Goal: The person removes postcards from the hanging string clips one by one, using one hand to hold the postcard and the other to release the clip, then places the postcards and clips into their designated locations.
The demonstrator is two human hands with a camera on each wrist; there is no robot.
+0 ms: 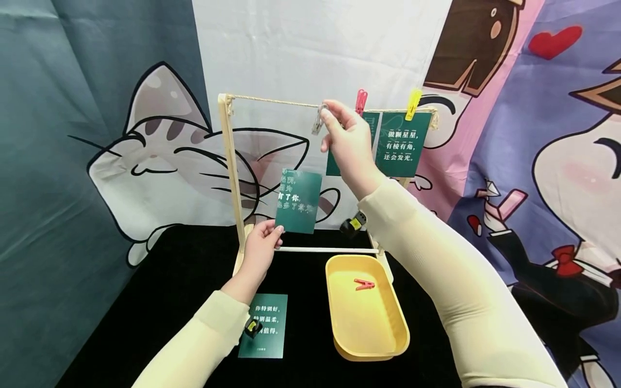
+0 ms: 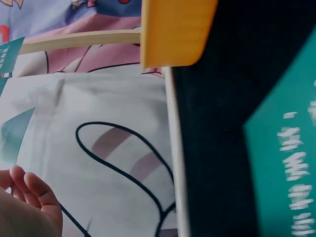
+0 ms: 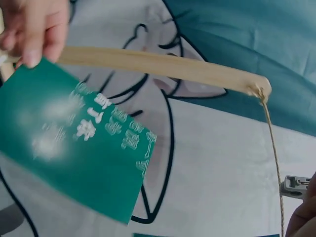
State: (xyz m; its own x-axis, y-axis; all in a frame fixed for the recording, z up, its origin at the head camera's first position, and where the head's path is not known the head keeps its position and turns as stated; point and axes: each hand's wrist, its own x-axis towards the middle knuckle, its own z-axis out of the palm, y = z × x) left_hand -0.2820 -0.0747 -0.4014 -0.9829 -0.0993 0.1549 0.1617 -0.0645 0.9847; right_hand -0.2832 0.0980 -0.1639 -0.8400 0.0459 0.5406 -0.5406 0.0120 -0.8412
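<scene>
Between thumb and fingers, my left hand [image 1: 262, 245] pinches a green card [image 1: 303, 207] with white lettering by its lower left corner, below the rope. The card's lettered face [image 3: 74, 138] shows in the right wrist view. Higher up, my right hand [image 1: 350, 141] pinches a grey clothespin [image 1: 317, 123] at the thin rope [image 1: 276, 101]. From the right wrist, the clothespin's [image 3: 295, 186] tip meets the rope; whether it bites on the rope I cannot tell. The left wrist view catches only part of my left hand [image 2: 32, 202] and a piece of the card.
A wooden frame [image 1: 231, 161] carries the rope. On its right hang two green cards [image 1: 405, 156], under a pink clothespin [image 1: 361, 101] and a yellow clothespin [image 1: 413, 104]. Below stands a yellow basin [image 1: 368, 328] holding a red clothespin [image 1: 364, 284]. Another green card [image 1: 271, 339] lies on the black table.
</scene>
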